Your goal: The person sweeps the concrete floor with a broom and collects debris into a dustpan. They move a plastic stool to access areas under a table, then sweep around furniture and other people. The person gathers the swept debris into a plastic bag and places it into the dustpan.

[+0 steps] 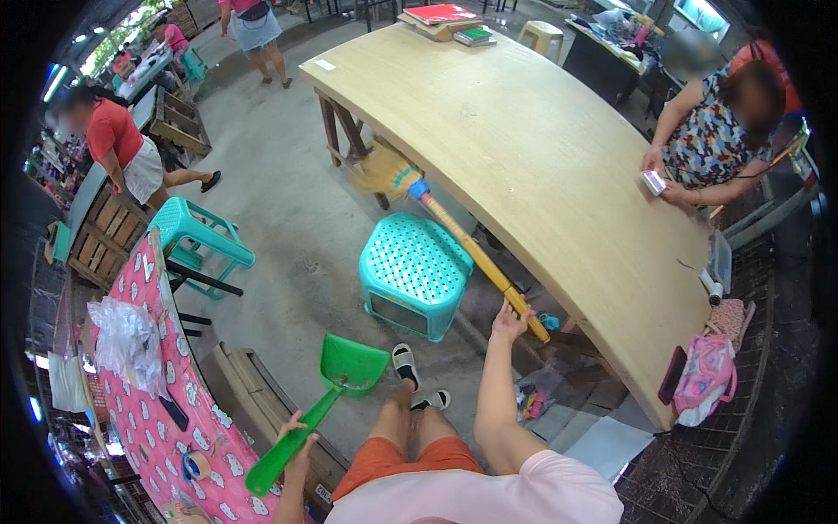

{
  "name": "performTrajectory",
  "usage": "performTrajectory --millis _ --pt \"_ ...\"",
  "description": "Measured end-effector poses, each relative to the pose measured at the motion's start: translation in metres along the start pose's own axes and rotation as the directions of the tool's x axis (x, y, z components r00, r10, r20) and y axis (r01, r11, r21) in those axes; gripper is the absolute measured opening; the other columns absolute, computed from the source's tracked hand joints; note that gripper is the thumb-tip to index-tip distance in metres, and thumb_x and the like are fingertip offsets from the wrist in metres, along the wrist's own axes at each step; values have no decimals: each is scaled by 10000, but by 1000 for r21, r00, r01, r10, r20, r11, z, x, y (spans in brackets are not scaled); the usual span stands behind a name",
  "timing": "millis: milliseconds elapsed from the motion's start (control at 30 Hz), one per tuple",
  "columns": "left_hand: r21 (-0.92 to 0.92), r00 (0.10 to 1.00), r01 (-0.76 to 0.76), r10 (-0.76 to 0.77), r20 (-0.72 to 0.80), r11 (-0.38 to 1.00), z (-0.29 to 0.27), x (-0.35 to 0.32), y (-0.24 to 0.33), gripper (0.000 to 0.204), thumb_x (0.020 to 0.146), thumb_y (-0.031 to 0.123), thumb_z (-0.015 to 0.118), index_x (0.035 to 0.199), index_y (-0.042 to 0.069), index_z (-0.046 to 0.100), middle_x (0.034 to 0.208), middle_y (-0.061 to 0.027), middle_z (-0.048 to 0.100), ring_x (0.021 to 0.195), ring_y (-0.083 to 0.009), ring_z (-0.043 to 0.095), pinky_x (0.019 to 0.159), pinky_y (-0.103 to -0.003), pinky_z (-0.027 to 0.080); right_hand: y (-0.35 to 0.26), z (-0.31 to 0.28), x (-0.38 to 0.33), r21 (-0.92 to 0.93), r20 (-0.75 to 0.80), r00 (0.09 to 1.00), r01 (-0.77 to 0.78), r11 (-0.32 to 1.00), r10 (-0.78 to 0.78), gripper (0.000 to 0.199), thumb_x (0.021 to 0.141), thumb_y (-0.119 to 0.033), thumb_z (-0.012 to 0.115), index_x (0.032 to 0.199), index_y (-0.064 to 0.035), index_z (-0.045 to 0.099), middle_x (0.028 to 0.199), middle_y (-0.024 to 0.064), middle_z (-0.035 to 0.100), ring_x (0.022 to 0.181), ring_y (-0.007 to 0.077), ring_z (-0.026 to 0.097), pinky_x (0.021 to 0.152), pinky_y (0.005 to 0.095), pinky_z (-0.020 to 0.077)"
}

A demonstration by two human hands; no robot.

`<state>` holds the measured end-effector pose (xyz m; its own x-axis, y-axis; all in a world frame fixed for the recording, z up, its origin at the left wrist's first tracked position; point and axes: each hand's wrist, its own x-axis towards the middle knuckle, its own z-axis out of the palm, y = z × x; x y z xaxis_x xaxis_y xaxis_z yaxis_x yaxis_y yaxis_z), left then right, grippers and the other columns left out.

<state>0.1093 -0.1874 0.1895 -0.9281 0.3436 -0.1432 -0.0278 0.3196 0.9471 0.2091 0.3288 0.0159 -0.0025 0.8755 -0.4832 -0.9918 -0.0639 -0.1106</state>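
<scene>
My left hand (pixel 295 434) is wrapped around the long handle of a green plastic dustpan (pixel 336 384), down at 7 o'clock; its scoop rests on the concrete floor (pixel 288 210) with a bit of brownish debris inside. My right hand (pixel 510 321) is clamped on a yellow-handled straw broom (pixel 454 229), bristles up at 11 o'clock under the long pale wooden table (pixel 541 157), just past a teal perforated plastic stool (pixel 415 272).

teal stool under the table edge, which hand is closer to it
Right. The right hand grips the broom handle just beside the teal stool; the left hand holds the green dustpan farther down, nearer the person.
</scene>
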Motion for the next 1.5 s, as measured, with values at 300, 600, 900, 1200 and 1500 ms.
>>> performTrajectory --millis 300,600,900,1200,1500 --pt "92 986 -39 53 -157 995 -4 97 -24 301 734 65 661 973 86 479 1240 -189 438 1135 -252 426 942 -357 368 69 50 107 92 -23 994 111 990 -110 459 880 -317 445 1199 7 382 1258 182 389 1180 337 368 960 475 365" --pt "4 961 -106 103 -256 994 32 216 -46 264 737 36 641 925 80 462 1232 -187 454 1102 -230 451 895 -328 387 63 72 192 81 -37 982 188 979 -185 455 880 -314 442 1199 6 385 1250 183 399 1170 339 379 952 474 373" --pt "-151 963 7 -47 -267 988 66 269 -12 291 743 126 676 930 98 455 1237 -150 451 780 -100 507 663 -217 431 10 10 163 -38 -141 968 203 978 -207 452 879 -311 440 1199 5 388 1241 184 408 1161 340 390 944 472 380" --pt "-39 984 38 -45 -174 999 71 305 -26 288 747 104 668 941 87 456 1211 -171 454 891 -132 498 718 -231 436 -32 -52 107 -98 -262 928 247 964 -264 449 878 -308 437 1199 4 391 1233 185 417 1151 342 400 936 471 387" --pt "3 993 -6 7 -121 1000 82 324 -26 267 759 87 649 936 70 449 1186 -169 454 1100 -211 438 858 -300 394 -44 -71 101 -92 -309 914 245 965 -262 446 878 -305 434 1199 2 394 1225 186 427 1142 344 411 928 469 395"
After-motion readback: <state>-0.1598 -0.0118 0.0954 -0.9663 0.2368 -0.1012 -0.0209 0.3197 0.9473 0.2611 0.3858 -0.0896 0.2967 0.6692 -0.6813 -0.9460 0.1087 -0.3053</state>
